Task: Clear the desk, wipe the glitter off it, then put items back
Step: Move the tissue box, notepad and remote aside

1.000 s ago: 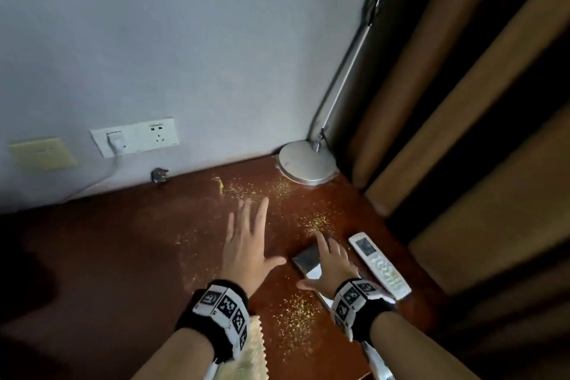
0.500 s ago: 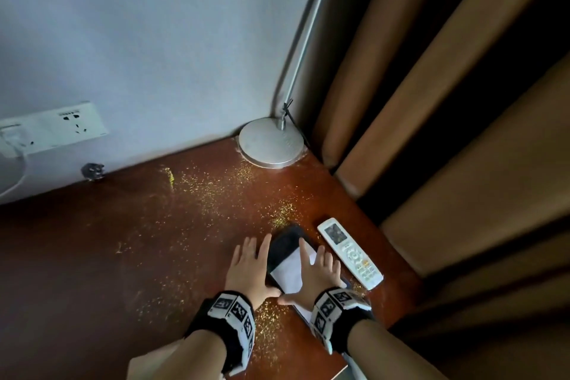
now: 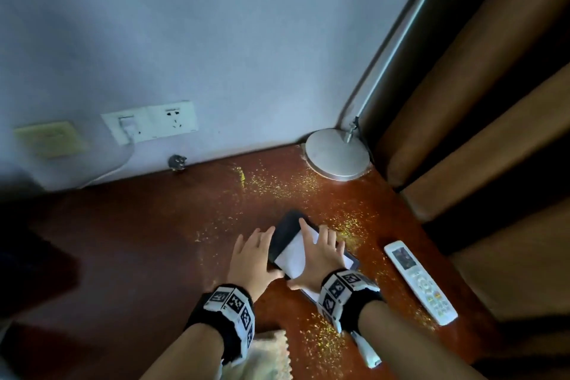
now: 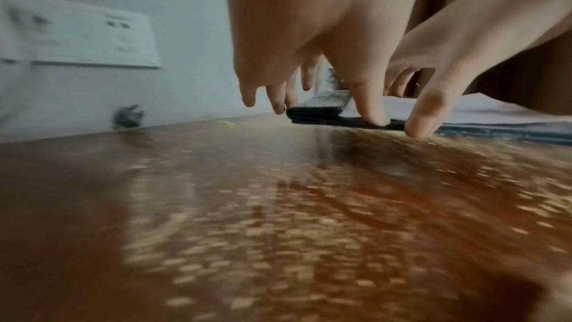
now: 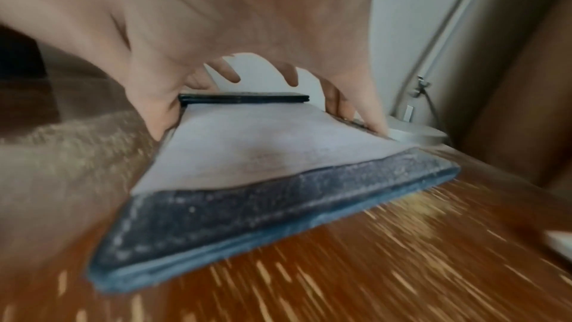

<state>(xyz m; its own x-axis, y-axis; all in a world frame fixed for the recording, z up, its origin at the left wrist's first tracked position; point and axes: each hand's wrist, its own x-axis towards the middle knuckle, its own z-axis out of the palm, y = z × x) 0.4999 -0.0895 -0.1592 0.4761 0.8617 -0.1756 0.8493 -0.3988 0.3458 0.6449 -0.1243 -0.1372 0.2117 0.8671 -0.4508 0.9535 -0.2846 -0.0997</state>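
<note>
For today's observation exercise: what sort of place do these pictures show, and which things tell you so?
Probably a bedroom or hotel room corner: a wooden desk against a wall with sockets, a desk lamp, brown curtains and a white remote.

Nothing readable here tbh. The wristbands (image 3: 233, 307) only carry black-and-white square marker patterns, and the remote (image 3: 419, 282) buttons are too blurry.
</note>
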